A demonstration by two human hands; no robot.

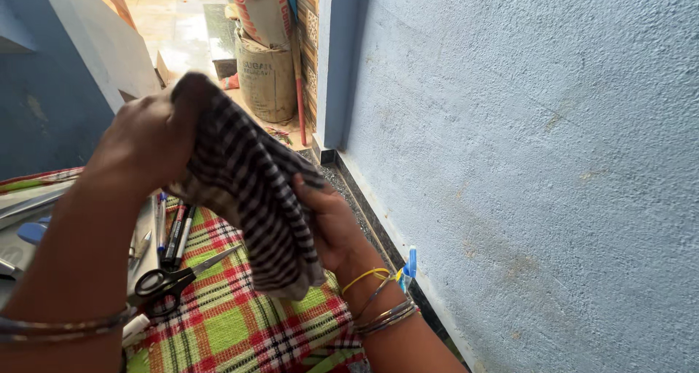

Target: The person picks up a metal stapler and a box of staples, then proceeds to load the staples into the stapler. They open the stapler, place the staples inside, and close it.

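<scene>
A black-and-white striped cloth hangs bunched between both hands at the centre of the head view. My left hand grips its upper end, raised above the work surface. My right hand holds the cloth's lower right side from underneath, thumb pressed on the fabric. Bangles circle both wrists, and a yellow band sits on the right one.
Below lies a red, green and white checked cloth with black-handled scissors and several pens on it. A blue textured wall rises close on the right. Filled sacks stand in the passage ahead.
</scene>
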